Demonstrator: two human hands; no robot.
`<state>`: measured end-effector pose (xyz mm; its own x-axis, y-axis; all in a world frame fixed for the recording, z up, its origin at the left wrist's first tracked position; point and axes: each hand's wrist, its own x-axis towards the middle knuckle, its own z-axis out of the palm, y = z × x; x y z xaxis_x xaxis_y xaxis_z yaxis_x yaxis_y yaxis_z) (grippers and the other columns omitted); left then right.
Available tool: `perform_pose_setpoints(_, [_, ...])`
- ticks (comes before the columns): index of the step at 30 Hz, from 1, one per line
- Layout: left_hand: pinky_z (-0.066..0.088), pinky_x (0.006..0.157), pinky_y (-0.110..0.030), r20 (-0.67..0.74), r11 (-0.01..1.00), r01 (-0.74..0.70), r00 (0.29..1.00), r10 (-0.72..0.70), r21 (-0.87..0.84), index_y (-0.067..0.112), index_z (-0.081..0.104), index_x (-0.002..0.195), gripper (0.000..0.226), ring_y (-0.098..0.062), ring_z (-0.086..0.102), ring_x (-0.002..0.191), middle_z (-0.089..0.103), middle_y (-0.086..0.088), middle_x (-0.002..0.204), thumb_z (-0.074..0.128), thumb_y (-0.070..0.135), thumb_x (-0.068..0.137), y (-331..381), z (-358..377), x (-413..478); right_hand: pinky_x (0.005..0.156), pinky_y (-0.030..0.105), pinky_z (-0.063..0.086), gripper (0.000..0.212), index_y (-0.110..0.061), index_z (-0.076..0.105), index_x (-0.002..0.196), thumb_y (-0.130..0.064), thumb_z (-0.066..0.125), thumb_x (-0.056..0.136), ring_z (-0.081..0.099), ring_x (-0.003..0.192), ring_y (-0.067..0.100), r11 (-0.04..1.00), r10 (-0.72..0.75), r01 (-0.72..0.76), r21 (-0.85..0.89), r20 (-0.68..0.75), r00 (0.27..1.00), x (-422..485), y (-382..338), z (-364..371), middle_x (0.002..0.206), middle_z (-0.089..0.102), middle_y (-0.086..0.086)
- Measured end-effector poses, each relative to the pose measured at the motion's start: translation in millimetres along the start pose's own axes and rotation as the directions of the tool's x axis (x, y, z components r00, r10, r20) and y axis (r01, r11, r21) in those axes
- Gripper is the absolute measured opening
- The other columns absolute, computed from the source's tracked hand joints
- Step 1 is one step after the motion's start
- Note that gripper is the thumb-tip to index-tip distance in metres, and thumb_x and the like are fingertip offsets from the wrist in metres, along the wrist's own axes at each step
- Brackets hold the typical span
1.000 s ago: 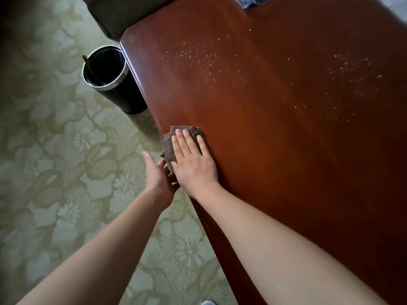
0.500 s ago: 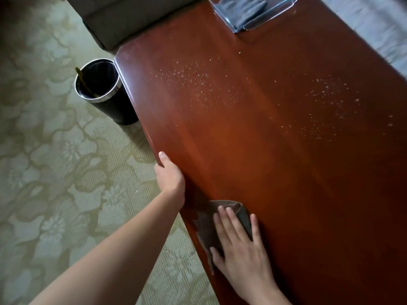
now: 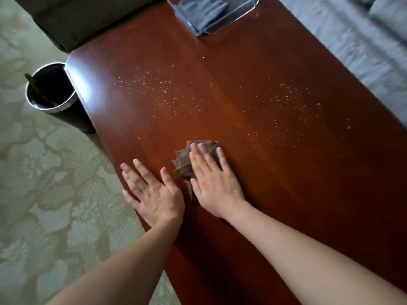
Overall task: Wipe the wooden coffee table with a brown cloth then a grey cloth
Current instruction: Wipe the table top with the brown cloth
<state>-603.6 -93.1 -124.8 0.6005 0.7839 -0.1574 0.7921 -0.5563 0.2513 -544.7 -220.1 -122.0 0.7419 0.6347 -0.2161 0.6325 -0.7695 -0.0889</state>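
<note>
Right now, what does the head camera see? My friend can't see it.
The right hand presses a brown cloth on the table, left hand flat beside it. Crumbs lie ahead; a grey cloth sits in a clear tray at the far end.

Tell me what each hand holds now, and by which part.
Nothing is gripped. The right hand presses flat on the brown cloth, covering its right part; the left hand rests flat on the wooden coffee table beside it.

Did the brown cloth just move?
Yes. The brown cloth, then at the left edge of the coffee table, now lies further in, toward the middle, under the right hand.
</note>
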Motion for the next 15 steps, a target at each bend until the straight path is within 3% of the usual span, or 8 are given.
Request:
perform_pose_setpoints(2, [-0.002,0.128,-0.054,0.02,0.999,-0.013,1.0,0.012,0.039,0.025,-0.015,0.164,0.072,-0.017,-0.015,0.16,-0.024,-0.002,0.172,0.01,0.057,0.105,1,0,2,0.13,0.051,-0.004,0.07,-0.01,0.004,0.167,-0.046,0.021,0.11,-0.011,0.161,0.021,0.998,-0.07,0.07,0.004,0.018,0.997,-3,16,0,0.174,-0.008,0.007])
perform_pose_setpoints(4, [-0.003,0.127,-0.058,0.043,0.996,-0.033,0.999,0.029,0.087,0.026,-0.011,0.165,0.073,-0.017,-0.016,0.16,-0.022,-0.003,0.173,0.008,0.062,0.104,1,0,4,0.131,0.051,-0.003,0.072,-0.013,0.0,0.167,-0.051,0.019,0.109,-0.01,0.161,0.02,0.999,-0.052,0.052,0.013,0.05,0.997,-14,39,-1,0.174,-0.007,0.006])
perform_pose_setpoints(7, [-0.005,0.126,-0.061,0.112,0.961,-0.231,0.97,0.215,0.152,0.03,-0.01,0.165,0.077,-0.017,-0.023,0.158,-0.024,-0.002,0.172,0.008,0.069,0.102,0,-1,3,0.13,0.053,-0.004,0.074,-0.016,-0.008,0.165,-0.058,0.012,0.108,-0.017,0.16,0.021,0.999,0.042,-0.042,0.0,0.095,0.995,-37,78,-5,0.173,-0.014,0.006])
perform_pose_setpoints(9, [-0.005,0.126,-0.061,0.176,0.865,-0.476,0.876,0.449,0.161,0.031,-0.006,0.166,0.078,-0.019,-0.022,0.159,-0.02,-0.003,0.173,0.014,0.07,0.102,-2,-4,1,0.13,0.054,-0.006,0.073,-0.018,-0.013,0.164,-0.06,0.005,0.106,-0.02,0.159,0.021,0.991,0.136,-0.134,-0.024,0.126,0.983,-49,109,-10,0.172,-0.018,0.005])
perform_pose_setpoints(11, [-0.003,0.126,-0.063,0.249,0.679,-0.711,0.702,0.667,0.183,0.031,0.002,0.167,0.078,-0.022,-0.014,0.161,-0.01,-0.005,0.175,0.019,0.07,0.102,-4,-5,1,0.129,0.053,-0.009,0.074,-0.018,-0.016,0.163,-0.06,-0.001,0.104,-0.019,0.159,0.021,0.956,0.294,-0.292,-0.036,0.124,0.948,-53,135,-13,0.173,-0.018,0.005])
perform_pose_setpoints(13, [0.003,0.125,-0.066,0.327,0.527,-0.828,0.56,0.762,0.189,0.03,0.009,0.167,0.077,-0.024,-0.009,0.161,-0.003,-0.005,0.175,0.019,0.071,0.102,-5,-8,1,0.129,0.054,-0.006,0.075,-0.016,-0.012,0.164,-0.059,-0.002,0.103,-0.013,0.16,0.024,0.887,0.46,-0.461,-0.019,0.096,0.882,-55,148,-13,0.173,-0.014,0.007])
perform_pose_setpoints(15, [0.004,0.125,-0.067,0.345,0.481,-0.859,0.511,0.788,0.175,0.029,0.012,0.167,0.078,-0.025,-0.007,0.162,0.002,-0.006,0.175,0.02,0.071,0.102,-5,-9,2,0.13,0.055,-0.001,0.076,-0.011,-0.003,0.166,-0.056,0.002,0.104,-0.005,0.161,0.027,0.821,0.57,-0.57,-0.004,0.042,0.821,-52,141,-13,0.172,-0.013,0.012])
